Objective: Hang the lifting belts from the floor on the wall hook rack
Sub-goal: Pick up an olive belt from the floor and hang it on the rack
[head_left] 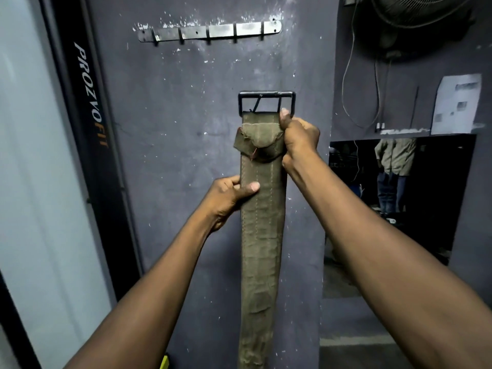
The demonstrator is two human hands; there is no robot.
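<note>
The lifting belt (262, 235) hangs upright, buckle (267, 102) on top, well below the wall hook rack (210, 31). The right hand (299, 137) clenches it just under the buckle and is nearer the hooks; the left hand (229, 198) pinches the strap lower down.

You have one olive-green woven canvas lifting belt (262, 235) in the middle of the frame, with one black rectangular metal buckle (267, 102) at its top end. You have two bare hands on it: one left hand (229, 199) and one right hand (299, 138). At the upper centre you see one flat grey metal hook rack (210, 31) carrying five dark hooks. At the upper right you see one dark round wall fan (415, 25) and one white paper sheet (456, 103).
</note>
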